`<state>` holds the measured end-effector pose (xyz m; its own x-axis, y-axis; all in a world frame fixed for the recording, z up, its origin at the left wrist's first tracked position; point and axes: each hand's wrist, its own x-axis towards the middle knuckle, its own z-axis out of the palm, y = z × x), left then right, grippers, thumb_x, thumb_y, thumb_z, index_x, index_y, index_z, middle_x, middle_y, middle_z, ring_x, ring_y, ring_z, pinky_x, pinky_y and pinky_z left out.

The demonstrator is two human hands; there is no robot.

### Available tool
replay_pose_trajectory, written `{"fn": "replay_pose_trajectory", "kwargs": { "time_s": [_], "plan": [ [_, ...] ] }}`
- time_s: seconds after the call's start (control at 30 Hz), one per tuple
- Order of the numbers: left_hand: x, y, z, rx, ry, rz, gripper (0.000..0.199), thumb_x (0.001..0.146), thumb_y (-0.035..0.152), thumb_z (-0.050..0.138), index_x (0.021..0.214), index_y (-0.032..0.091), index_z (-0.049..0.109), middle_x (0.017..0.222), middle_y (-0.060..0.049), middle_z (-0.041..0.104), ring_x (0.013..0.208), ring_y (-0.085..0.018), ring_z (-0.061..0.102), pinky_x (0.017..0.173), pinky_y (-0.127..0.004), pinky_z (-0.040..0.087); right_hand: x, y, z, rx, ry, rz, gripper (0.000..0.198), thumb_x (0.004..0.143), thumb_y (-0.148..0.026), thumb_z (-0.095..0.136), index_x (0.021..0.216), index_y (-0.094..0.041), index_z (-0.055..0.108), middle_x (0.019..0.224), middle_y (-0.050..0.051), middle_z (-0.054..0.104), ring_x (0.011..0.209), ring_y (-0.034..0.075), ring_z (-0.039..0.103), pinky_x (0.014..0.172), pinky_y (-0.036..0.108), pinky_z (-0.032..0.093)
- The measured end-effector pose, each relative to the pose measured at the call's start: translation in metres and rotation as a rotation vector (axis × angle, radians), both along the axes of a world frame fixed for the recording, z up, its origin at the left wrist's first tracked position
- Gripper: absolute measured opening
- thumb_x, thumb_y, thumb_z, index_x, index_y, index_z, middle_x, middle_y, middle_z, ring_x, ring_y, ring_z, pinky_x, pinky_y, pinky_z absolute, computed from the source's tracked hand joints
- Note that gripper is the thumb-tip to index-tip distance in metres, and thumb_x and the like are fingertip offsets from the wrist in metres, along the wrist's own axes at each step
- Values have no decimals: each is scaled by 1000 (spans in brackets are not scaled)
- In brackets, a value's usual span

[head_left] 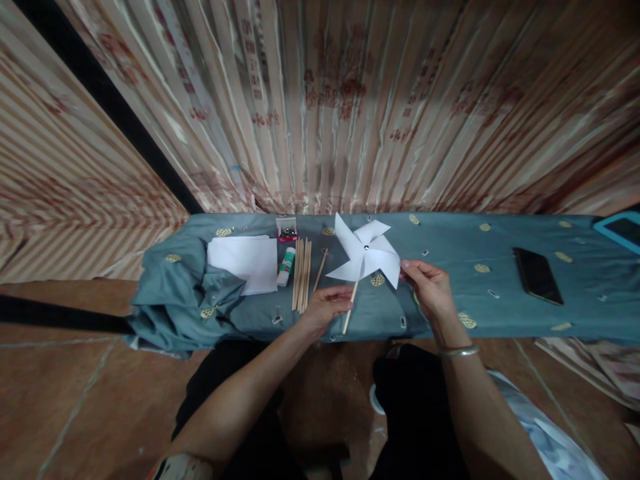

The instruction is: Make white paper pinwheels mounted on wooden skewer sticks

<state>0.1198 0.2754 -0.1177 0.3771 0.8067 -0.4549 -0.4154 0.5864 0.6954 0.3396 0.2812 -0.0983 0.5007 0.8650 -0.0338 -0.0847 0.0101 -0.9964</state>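
The left hand [324, 307] grips the stick [349, 315] of a pinwheel [364, 260] over the table [445, 240], seemingly to steady it, while the right hand [427, 283] pinches a blade [391, 275], likely against turning; spare sticks [301, 277] lie within easy reach.

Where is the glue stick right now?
In the head view, the glue stick lies left of centre on the teal cloth, between the white paper and the row of wooden sticks, just below the small open box.
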Motion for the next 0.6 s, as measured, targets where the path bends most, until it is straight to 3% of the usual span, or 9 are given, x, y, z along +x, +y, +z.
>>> {"fn": "replay_pose_trajectory", "kwargs": {
  "time_s": [0.3, 0.6],
  "plan": [
    [2, 1, -3, 7, 11, 30, 41, 39, 10, 89, 78, 13, 76, 73, -3, 71, 66, -12, 62, 70, -27, 49, -5, -3, -2, 25, -25, 82, 38, 52, -56, 87, 60, -22, 73, 55, -1, 66, 52, 12, 54, 55, 28, 47],
    [1, 2, -4, 20, 10, 37, 41, 40, 11, 89, 79, 13, 76, 74, -3, 71, 67, -11, 62, 72, -27, 49, -14, -5, 0, -11, 19, 127, 40, 49, -58, 88, 59, -22, 73, 56, -1, 66, 52, 10, 53, 54, 26, 46]
  ]
}}
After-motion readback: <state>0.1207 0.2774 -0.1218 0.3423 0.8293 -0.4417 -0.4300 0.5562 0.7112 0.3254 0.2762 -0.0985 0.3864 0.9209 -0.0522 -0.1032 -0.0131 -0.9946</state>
